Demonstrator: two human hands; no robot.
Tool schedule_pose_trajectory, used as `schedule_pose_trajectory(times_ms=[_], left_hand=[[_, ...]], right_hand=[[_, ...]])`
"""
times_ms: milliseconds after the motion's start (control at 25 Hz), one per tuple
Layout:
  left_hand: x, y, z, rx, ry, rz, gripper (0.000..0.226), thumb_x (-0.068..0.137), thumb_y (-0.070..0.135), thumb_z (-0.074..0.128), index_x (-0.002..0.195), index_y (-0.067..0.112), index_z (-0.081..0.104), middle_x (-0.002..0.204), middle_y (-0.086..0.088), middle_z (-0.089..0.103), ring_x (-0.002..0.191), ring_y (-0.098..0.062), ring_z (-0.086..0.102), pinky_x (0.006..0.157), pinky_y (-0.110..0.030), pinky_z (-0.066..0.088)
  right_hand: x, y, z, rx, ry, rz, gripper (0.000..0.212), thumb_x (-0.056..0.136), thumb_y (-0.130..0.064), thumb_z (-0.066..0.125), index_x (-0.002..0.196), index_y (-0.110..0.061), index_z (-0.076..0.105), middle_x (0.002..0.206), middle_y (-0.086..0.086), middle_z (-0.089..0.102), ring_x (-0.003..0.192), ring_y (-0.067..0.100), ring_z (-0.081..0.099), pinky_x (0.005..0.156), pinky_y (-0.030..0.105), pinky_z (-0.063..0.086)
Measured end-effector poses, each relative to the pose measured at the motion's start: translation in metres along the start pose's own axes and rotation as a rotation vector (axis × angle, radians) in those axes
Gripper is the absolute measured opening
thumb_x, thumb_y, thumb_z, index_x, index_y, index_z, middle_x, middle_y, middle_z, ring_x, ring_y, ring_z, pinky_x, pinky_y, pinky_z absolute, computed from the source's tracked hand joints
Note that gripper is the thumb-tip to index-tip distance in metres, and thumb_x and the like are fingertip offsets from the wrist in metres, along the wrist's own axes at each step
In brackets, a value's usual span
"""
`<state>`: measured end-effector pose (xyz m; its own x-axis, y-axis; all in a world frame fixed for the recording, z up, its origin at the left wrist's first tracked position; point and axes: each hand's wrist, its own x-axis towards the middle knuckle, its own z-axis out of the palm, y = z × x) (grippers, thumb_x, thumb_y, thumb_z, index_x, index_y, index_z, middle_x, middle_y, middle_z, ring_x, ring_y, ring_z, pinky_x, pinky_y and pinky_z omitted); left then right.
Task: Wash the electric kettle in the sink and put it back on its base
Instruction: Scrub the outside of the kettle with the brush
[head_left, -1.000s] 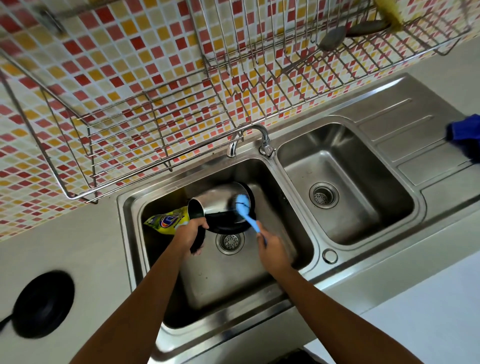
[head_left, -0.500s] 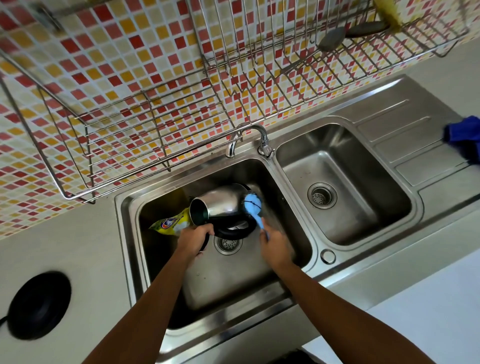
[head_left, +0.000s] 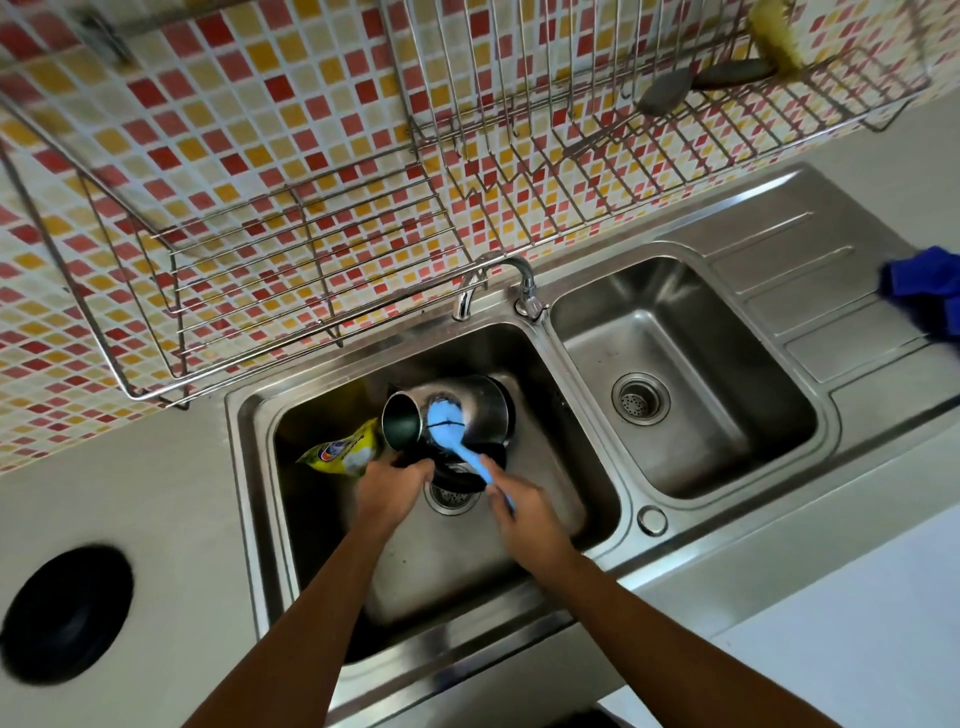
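Observation:
The steel electric kettle (head_left: 480, 408) lies on its side in the left basin of the sink (head_left: 249, 467), its open mouth turned to the left. My left hand (head_left: 392, 486) grips its black handle from below. My right hand (head_left: 519, 506) holds a light blue dish brush (head_left: 449, 423) by the handle, and the brush head presses on the kettle's steel wall near the mouth. The round black kettle base (head_left: 65, 613) sits on the counter at the far left.
A yellow detergent pouch (head_left: 343, 452) lies in the left basin beside the kettle. The tap (head_left: 498, 283) arches over the basin's back edge. The right basin (head_left: 675, 374) holds only its drain. A blue cloth (head_left: 924, 291) rests on the drainboard. A wire dish rack (head_left: 311, 249) hangs overhead.
The brush head has slid left along the kettle's body, from its base end to near the mouth. My right hand has moved with it. My left hand keeps its grip.

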<state>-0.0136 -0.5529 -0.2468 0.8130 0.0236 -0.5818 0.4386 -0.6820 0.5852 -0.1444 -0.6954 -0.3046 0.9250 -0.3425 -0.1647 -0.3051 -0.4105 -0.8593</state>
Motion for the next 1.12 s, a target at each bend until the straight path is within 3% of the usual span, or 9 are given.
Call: schedule_pose_trajectory(times_ms=[80, 240, 360, 440, 600, 760, 840, 1000, 1120], left_hand=[[-0.002, 0.0, -0.004, 0.012, 0.006, 0.02, 0.018, 0.061, 0.035, 0.069, 0.076, 0.025, 0.072, 0.076, -0.001, 0.068, 0.08, -0.023, 0.062, 0.067, -0.029, 0.045], [-0.002, -0.008, -0.002, 0.072, 0.025, 0.082, 0.015, 0.076, 0.025, 0.073, 0.09, 0.025, 0.075, 0.082, -0.001, 0.068, 0.083, -0.022, 0.061, 0.072, -0.027, 0.041], [-0.003, -0.009, -0.001, 0.091, 0.053, 0.132, 0.027, 0.077, 0.026, 0.075, 0.104, 0.026, 0.074, 0.083, -0.001, 0.069, 0.081, -0.022, 0.06, 0.076, -0.027, 0.042], [-0.002, -0.009, -0.005, 0.096, 0.045, 0.144, 0.031, 0.077, 0.025, 0.075, 0.108, 0.024, 0.073, 0.076, 0.005, 0.068, 0.076, -0.017, 0.059, 0.073, -0.026, 0.042], [-0.003, -0.009, -0.007, 0.156, 0.024, 0.173, 0.048, 0.065, 0.04, 0.071, 0.112, 0.029, 0.072, 0.08, 0.001, 0.07, 0.082, -0.02, 0.065, 0.074, -0.028, 0.047], [0.004, -0.008, -0.006, 0.232, 0.03, 0.226, 0.051, 0.066, 0.044, 0.071, 0.114, 0.027, 0.07, 0.09, -0.002, 0.071, 0.089, -0.025, 0.065, 0.08, -0.033, 0.053], [0.004, -0.008, -0.01, 0.235, 0.028, 0.277, 0.041, 0.072, 0.032, 0.076, 0.112, 0.025, 0.071, 0.089, -0.001, 0.071, 0.087, -0.023, 0.064, 0.078, -0.031, 0.05], [0.006, -0.013, -0.018, 0.263, 0.023, 0.335, 0.04, 0.076, 0.021, 0.078, 0.116, 0.021, 0.072, 0.09, 0.001, 0.068, 0.084, -0.015, 0.057, 0.076, -0.024, 0.041], [0.009, -0.016, -0.02, 0.287, 0.019, 0.37, 0.052, 0.074, 0.021, 0.08, 0.125, 0.023, 0.069, 0.105, -0.008, 0.072, 0.096, -0.024, 0.062, 0.081, -0.025, 0.04]], right_hand=[[0.001, 0.005, 0.0, -0.018, 0.02, -0.021, 0.043, 0.099, -0.034, 0.047, 0.142, -0.036, 0.046, 0.097, 0.005, 0.071, 0.082, 0.016, 0.067, 0.073, 0.028, 0.052], [0.022, 0.03, -0.022, -0.086, 0.18, 0.315, 0.042, 0.099, -0.027, 0.046, 0.14, -0.025, 0.053, 0.089, 0.013, 0.072, 0.078, 0.029, 0.069, 0.07, 0.039, 0.055], [0.006, 0.002, -0.01, 0.028, 0.05, 0.005, 0.04, 0.098, -0.026, 0.051, 0.138, -0.025, 0.055, 0.101, 0.003, 0.073, 0.086, 0.015, 0.069, 0.078, 0.027, 0.054], [0.006, 0.003, -0.008, 0.027, 0.029, -0.014, 0.04, 0.098, -0.025, 0.051, 0.138, -0.028, 0.054, 0.093, 0.001, 0.071, 0.077, 0.01, 0.066, 0.071, 0.018, 0.05], [0.019, 0.032, -0.025, -0.037, 0.177, 0.409, 0.04, 0.097, -0.022, 0.05, 0.136, -0.024, 0.056, 0.091, 0.011, 0.073, 0.073, 0.018, 0.068, 0.072, 0.03, 0.055], [0.003, -0.012, -0.014, 0.136, 0.086, 0.079, 0.038, 0.097, -0.013, 0.055, 0.135, -0.019, 0.053, 0.091, -0.015, 0.066, 0.074, -0.018, 0.061, 0.07, -0.002, 0.041], [0.009, -0.012, -0.014, 0.148, 0.081, 0.042, 0.038, 0.097, -0.013, 0.055, 0.135, -0.016, 0.055, 0.1, -0.013, 0.066, 0.082, -0.015, 0.061, 0.074, 0.001, 0.042], [0.039, 0.007, -0.031, 0.065, 0.201, 0.253, 0.038, 0.096, -0.014, 0.054, 0.134, -0.017, 0.057, 0.089, 0.006, 0.067, 0.074, 0.016, 0.063, 0.07, 0.03, 0.05], [0.043, -0.009, -0.031, 0.14, 0.032, 0.023, 0.038, 0.097, -0.015, 0.056, 0.134, -0.014, 0.059, 0.117, 0.001, 0.069, 0.098, 0.003, 0.065, 0.089, 0.021, 0.051]])
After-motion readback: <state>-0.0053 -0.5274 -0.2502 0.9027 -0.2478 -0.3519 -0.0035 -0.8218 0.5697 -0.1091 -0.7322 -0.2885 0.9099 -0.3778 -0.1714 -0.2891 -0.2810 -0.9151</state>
